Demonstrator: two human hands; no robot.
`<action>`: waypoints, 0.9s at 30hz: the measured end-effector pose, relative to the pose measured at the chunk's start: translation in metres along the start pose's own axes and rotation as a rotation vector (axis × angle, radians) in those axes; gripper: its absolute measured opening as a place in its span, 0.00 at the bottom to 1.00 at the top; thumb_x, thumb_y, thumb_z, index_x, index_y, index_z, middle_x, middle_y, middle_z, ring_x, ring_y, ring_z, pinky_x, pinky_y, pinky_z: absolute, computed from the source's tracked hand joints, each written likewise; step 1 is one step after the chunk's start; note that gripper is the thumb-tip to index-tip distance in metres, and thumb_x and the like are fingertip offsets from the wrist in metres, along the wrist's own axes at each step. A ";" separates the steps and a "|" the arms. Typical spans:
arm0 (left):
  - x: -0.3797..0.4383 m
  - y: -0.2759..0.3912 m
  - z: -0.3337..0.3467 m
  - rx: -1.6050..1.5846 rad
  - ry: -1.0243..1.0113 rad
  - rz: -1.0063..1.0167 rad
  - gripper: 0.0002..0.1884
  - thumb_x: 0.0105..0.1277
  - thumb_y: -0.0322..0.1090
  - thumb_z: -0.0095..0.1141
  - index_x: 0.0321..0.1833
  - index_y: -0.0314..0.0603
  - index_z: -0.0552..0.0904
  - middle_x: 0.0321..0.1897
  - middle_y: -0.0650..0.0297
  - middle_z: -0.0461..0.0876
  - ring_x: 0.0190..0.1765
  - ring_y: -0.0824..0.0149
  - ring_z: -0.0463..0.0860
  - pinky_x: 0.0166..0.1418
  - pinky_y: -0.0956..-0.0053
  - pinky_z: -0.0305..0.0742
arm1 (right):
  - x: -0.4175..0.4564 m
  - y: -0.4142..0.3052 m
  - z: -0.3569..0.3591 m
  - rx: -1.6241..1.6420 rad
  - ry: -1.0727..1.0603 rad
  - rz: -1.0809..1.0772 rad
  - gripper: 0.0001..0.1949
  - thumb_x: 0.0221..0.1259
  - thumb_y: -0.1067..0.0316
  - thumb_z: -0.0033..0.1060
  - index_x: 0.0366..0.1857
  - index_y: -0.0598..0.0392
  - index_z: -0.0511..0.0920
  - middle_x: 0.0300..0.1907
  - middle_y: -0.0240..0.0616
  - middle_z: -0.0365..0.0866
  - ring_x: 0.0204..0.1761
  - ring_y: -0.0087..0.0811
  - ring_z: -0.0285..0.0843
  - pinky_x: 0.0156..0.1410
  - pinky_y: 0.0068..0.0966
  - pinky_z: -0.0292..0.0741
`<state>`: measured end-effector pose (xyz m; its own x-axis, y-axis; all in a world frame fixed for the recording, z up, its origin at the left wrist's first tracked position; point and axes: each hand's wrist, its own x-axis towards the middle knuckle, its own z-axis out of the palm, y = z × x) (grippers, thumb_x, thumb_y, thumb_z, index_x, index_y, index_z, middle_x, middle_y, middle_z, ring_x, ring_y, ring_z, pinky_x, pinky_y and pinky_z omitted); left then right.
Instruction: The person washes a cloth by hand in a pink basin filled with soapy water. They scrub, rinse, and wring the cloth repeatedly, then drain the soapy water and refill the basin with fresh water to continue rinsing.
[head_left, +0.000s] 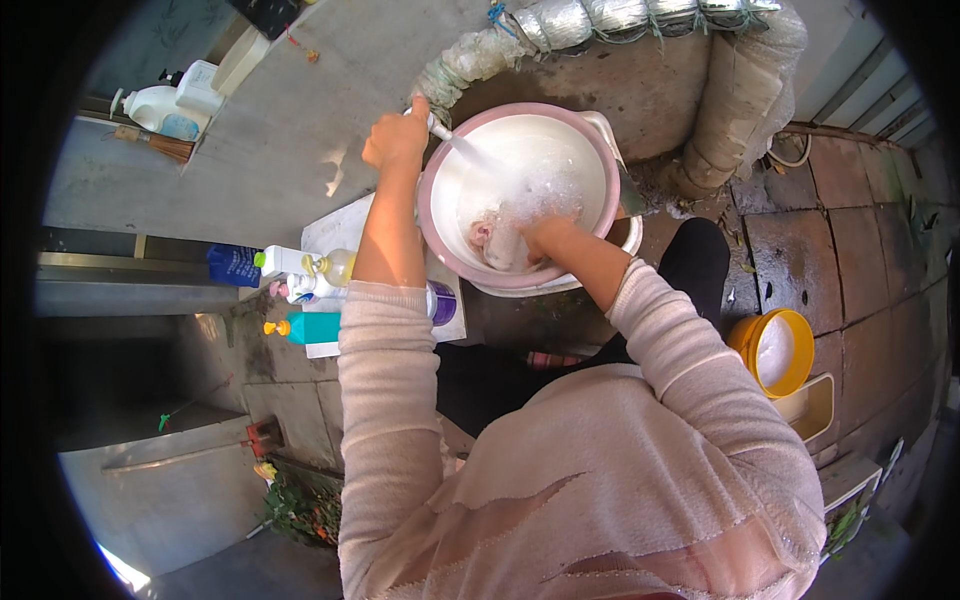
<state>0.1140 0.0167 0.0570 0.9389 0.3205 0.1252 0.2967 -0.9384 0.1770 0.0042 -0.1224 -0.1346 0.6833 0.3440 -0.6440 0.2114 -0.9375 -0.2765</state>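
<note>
A tap pours a stream of water into a basin with a pink rim and a white inside. My left hand is closed around the tap's handle end, one finger reaching up along it. Down in the basin, my right hand dips into foamy water beside a soaked whitish-pink cloth. Its fingertips are partly hidden by suds and cloth, so their grip is unclear. A white tub shows beneath and beside the basin.
Several bottles, among them a teal pump bottle, stand on a white board at left. A foil-wrapped pipe arches behind the basin. An orange-yellow bucket with white contents stands at right. White jugs and a brush rest on the ledge.
</note>
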 end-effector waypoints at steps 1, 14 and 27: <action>0.000 0.001 0.001 0.000 0.004 0.004 0.37 0.60 0.68 0.39 0.46 0.40 0.86 0.48 0.51 0.84 0.54 0.51 0.81 0.56 0.59 0.73 | 0.003 0.001 0.000 0.018 -0.034 0.008 0.40 0.48 0.47 0.70 0.69 0.38 0.64 0.66 0.41 0.69 0.65 0.46 0.69 0.63 0.52 0.69; -0.003 0.004 -0.006 0.067 -0.125 0.058 0.32 0.62 0.62 0.47 0.57 0.42 0.79 0.57 0.52 0.78 0.60 0.52 0.77 0.59 0.57 0.71 | 0.030 0.014 -0.003 0.164 -0.010 0.125 0.29 0.61 0.41 0.51 0.63 0.46 0.72 0.66 0.43 0.69 0.67 0.44 0.66 0.69 0.41 0.63; -0.020 -0.011 -0.002 -0.102 -0.074 0.199 0.29 0.60 0.58 0.56 0.56 0.45 0.73 0.48 0.53 0.80 0.53 0.48 0.79 0.57 0.56 0.71 | 0.003 -0.025 -0.008 0.043 0.349 -0.172 0.39 0.58 0.45 0.57 0.74 0.30 0.50 0.77 0.38 0.45 0.73 0.54 0.50 0.70 0.60 0.56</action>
<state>0.0916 0.0206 0.0543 0.9885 0.1168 0.0960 0.0891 -0.9630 0.2543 0.0065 -0.0987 -0.1239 0.8385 0.4508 -0.3062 0.3195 -0.8619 -0.3938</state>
